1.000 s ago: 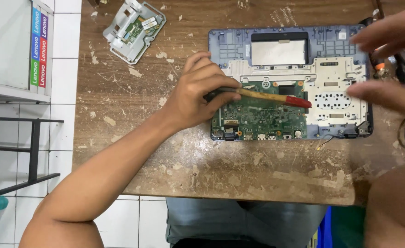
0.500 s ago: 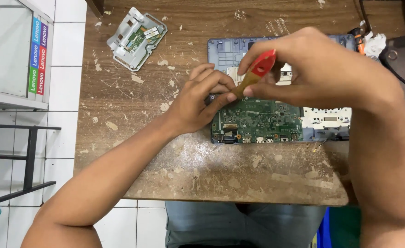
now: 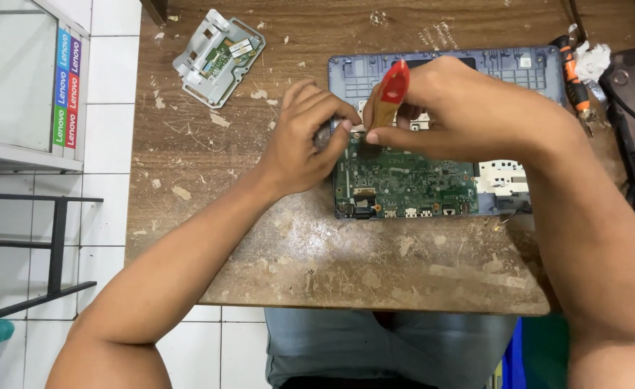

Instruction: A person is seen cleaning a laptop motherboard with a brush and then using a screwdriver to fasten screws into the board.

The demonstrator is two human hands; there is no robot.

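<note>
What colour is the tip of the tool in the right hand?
Red, on a wooden handle, seen in the head view.

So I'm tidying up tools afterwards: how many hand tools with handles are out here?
2. A brush with a red-tipped wooden handle is in the right hand over the green circuit board. An orange-and-black screwdriver lies at the table's far right edge. Others may be hidden by the arms.

Brush [image 3: 392, 94] tip and board [image 3: 404, 180] top edge behind right hand [image 3: 461, 115].
</note>
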